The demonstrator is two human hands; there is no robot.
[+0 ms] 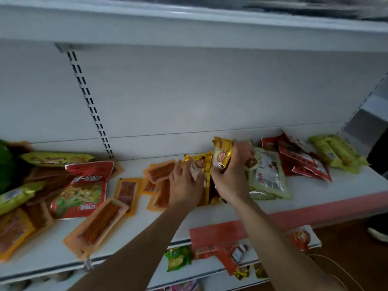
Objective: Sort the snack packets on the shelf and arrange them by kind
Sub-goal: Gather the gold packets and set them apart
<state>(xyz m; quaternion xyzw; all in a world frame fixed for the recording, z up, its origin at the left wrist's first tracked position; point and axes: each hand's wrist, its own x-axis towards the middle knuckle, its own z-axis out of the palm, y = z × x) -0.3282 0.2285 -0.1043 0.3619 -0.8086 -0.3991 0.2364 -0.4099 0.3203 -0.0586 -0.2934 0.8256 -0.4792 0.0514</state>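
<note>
Below the gold packet stack (202, 163), a green snack bag (178, 257) lies on the lower shelf. Left of the stack, orange spicy-stick packets (100, 225) lie scattered on the white shelf (304, 191). The left hand (184, 183) presses flat on the stack, fingers spread. The right hand (231, 177) curls round one gold packet (222, 154), raised just above the stack. Right of the stack lie pale green packets (270, 175), then red packets (302, 158).

Glossy foil packets (222, 156) on smooth painted shelf (210, 215).

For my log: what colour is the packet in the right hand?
Gold-yellow packet in right hand, head view.
</note>
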